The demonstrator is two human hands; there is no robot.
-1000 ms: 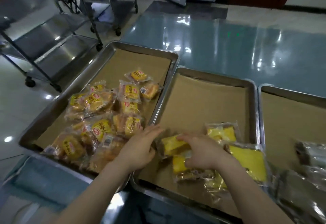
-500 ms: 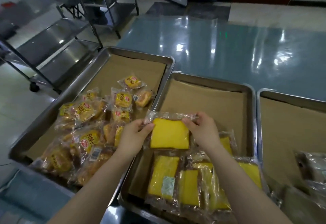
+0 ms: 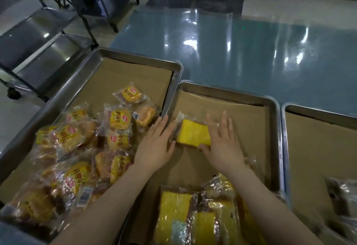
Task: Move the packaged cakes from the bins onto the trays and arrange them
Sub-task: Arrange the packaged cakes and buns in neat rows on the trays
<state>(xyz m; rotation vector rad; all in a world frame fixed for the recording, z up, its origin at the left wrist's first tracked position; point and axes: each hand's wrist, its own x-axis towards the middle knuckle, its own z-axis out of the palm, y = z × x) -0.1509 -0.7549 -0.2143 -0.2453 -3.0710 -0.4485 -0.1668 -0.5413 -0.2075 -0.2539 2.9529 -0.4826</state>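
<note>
In the head view, three metal trays lined with brown paper are seen side by side: the left tray (image 3: 135,56), the middle tray (image 3: 278,129) and the right tray (image 3: 316,110). A heap of small wrapped cakes (image 3: 77,148), well over ten and too tangled for an exact count, is piled in the left tray. One wrapped yellow cake slice (image 3: 194,132) is laid flat in the middle tray between two hands. The left hand (image 3: 154,144) is held flat, fingers straight, at the wrapper's left edge. The right hand (image 3: 224,144) is likewise released, its thumb touching the slice's near right corner. Several more yellow slices (image 3: 193,215) are stacked at that tray's near edge.
</note>
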